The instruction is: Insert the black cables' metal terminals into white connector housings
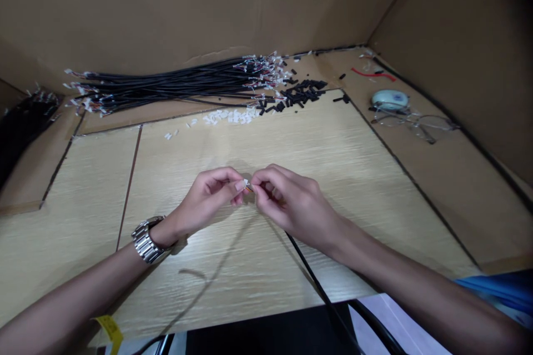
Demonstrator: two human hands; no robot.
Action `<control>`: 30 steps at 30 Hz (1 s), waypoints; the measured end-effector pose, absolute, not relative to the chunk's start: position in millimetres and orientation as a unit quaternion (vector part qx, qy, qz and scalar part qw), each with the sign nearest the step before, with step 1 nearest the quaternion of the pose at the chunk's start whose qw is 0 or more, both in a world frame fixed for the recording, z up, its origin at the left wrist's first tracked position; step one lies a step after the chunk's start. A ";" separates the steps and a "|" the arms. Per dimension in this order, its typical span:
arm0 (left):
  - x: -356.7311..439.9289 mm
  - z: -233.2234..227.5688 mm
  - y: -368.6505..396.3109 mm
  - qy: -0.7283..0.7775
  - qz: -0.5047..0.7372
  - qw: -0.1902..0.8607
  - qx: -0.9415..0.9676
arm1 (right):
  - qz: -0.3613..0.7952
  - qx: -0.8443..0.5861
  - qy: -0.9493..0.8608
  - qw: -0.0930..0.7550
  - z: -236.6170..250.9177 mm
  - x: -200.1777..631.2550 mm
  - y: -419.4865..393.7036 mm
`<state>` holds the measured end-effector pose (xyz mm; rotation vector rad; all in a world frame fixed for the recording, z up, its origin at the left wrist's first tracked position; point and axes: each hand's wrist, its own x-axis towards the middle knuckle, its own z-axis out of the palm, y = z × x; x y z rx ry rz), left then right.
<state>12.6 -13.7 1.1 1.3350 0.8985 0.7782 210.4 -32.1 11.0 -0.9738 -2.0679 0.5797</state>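
I see my left hand (208, 195) pinching a small white connector (246, 183); my right hand (287, 199) grips the black cable (310, 272) end, likely steadying it; spare cables (175, 84) lie far.

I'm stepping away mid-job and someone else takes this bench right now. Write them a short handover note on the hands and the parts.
Left hand: pinches a small white connector at the fingertips.
Right hand: pinches the end of a black cable, which trails down off the table edge toward the person.
Both hands meet above the table's middle.
Parts: bundle of black cables at the back; loose white connectors and black sleeves in front of it; glasses on the right.
Done: cannot tell how many of the cables are finished.
Left: the cable in hand, not yet laid down.
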 end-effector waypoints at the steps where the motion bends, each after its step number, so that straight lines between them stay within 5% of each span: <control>1: 12.5 0.9 -13.8 0.390 0.337 0.624 0.587 | 0.236 -0.386 -0.810 0.374 11.6 210.3 -32.1; 15: 12.9 1.9 -13.0 0.413 0.328 0.598 0.604 | 0.308 -0.408 -0.776 0.369 20.7 211.7 -33.8; 30: 12.4 3.1 -14.6 0.420 0.320 0.598 0.603 | 0.264 -0.379 -0.821 0.335 20.0 215.6 -33.8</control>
